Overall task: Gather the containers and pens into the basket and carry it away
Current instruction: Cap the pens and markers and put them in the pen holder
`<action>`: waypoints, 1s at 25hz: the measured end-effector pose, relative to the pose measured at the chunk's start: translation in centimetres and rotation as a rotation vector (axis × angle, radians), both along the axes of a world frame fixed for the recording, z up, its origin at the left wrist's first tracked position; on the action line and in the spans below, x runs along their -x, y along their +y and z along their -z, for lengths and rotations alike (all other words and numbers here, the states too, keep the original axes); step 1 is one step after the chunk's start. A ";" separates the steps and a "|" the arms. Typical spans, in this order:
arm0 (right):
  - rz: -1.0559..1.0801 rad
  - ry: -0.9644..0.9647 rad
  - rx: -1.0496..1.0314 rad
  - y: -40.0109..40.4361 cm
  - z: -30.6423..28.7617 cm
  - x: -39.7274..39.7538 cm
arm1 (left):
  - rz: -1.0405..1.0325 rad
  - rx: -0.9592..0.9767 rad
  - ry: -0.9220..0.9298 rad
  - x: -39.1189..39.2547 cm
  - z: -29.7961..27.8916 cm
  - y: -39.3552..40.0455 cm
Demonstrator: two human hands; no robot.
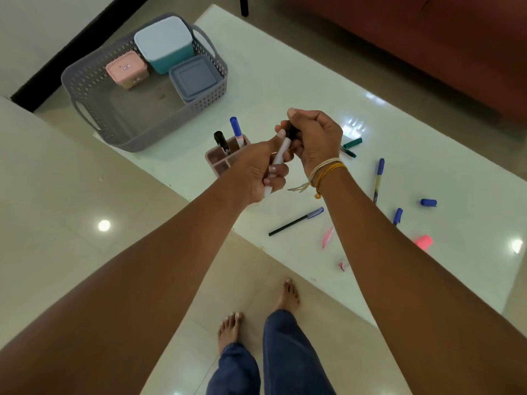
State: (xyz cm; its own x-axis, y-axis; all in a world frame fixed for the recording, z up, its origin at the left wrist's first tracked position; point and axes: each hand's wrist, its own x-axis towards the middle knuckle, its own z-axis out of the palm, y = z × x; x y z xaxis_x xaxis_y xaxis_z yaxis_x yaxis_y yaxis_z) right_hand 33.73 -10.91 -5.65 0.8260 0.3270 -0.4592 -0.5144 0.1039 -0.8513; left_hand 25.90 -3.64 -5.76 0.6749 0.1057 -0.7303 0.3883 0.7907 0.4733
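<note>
**Marker held over the counter**

Up-left of your hands, the basket (94,109) holds a pink box (127,68), teal container (165,44) and grey tub (194,78). Your left hand (256,172) grips a white marker (281,155); your right hand (313,138) pinches its dark cap end, mostly hidden. Pens (296,221) lie right.
</note>
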 end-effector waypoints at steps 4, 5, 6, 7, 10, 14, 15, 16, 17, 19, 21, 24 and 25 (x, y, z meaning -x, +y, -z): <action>-0.171 -0.025 0.053 0.1 0.5 2.8 | -0.110 0.060 -0.043 3.9 1.0 -0.7; -0.222 -0.058 0.102 0.1 0.7 3.6 | -0.117 0.018 -0.030 4.6 1.1 -0.5; -0.274 -0.100 0.158 0.1 0.9 4.3 | -0.111 -0.036 -0.002 5.2 1.4 -0.2; -0.325 -0.140 0.204 0.1 1.1 5.1 | -0.096 -0.095 0.029 5.8 1.5 0.1; -0.387 -0.207 0.250 -0.1 1.1 7.1 | -0.056 -0.240 0.111 6.9 2.1 1.1; -0.220 -0.280 0.299 -0.2 1.4 7.8 | 0.042 -0.440 0.230 7.2 3.6 2.2; -0.131 -0.322 0.322 -0.2 1.5 7.6 | 0.078 -0.551 0.266 7.2 4.2 2.6; -0.038 -0.375 0.347 -0.2 1.6 7.2 | 0.111 -0.663 0.296 7.4 4.6 3.0; 0.036 -0.442 0.384 -0.1 1.8 6.8 | 0.134 -0.749 0.315 7.7 4.8 3.2; 0.078 -0.569 0.482 0.2 2.2 6.3 | 0.184 -0.825 0.318 8.4 5.1 3.3; 0.052 -0.618 0.525 0.7 2.8 6.5 | 0.249 -0.869 0.308 9.0 5.6 3.3; 0.042 -0.612 0.526 1.3 3.6 6.7 | 0.324 -0.910 0.307 9.4 5.9 3.0; 0.054 -0.618 0.527 1.3 3.7 6.6 | 0.342 -0.917 0.306 9.5 6.0 2.8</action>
State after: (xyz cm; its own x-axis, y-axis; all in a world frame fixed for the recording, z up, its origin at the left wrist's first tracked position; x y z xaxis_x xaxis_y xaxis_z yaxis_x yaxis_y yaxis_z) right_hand 27.09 -9.57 -9.36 0.9890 0.1481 0.0027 0.0592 -0.3784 -0.9237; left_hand 16.35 -0.83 -11.77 0.5719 0.5471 -0.6112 0.7309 -0.0017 0.6824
